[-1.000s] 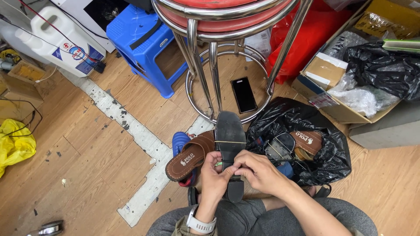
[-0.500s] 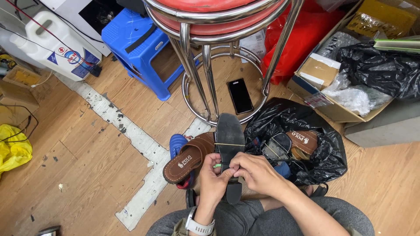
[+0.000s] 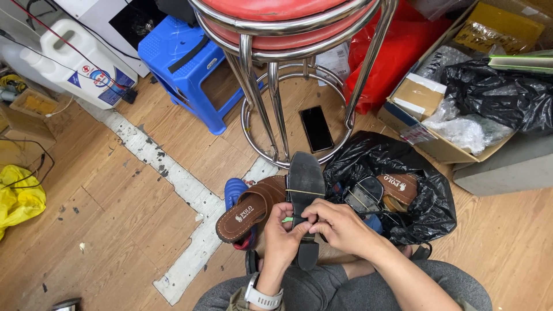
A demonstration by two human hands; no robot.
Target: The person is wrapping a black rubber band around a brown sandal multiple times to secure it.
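Gripping black sandal sole (image 3: 305,190), left hand (image 3: 280,237), right hand (image 3: 340,226)

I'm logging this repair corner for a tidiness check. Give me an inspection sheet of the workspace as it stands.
Surface: worn wooden floor with a patchy white strip.
Job's things: black sandal sole-up, a thin band across it; brown sandal beside it.
Clutter: black bag holding more sandals, dark phone under the chrome stool, blue plastic stool, cardboard box, white jug, yellow bag.
Grippers: left hand and right hand both pinch the black sandal's middle.
Cables: thin wires near the jug and at the left edge.
Surroundings: red bag behind the stool.
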